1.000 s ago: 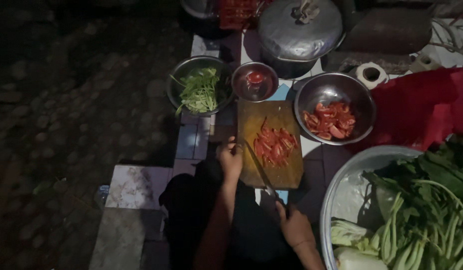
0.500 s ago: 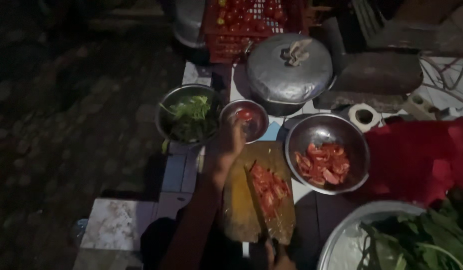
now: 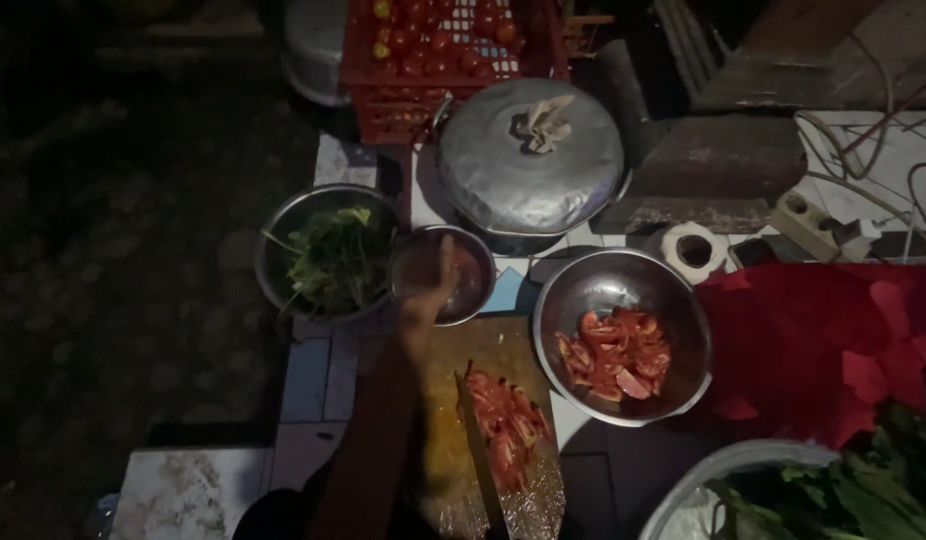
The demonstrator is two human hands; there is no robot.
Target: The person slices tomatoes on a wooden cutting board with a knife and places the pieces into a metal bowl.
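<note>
While left hand [image 3: 428, 285] reaches — three steel bowls [image 3: 623, 290], one knife [image 3: 480, 450].

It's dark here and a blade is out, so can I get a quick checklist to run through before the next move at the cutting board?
1. Left hand away from the blade: ok, it reaches over the small metal bowl.
2. Knife resting on the cutting board: ok, beside the tomato slices.
3. Right hand gripping the knife: cannot tell, it is out of view.
4. Room in the big tomato bowl: ok, partly filled.
5. Lighting: not ok, very dim.
</note>
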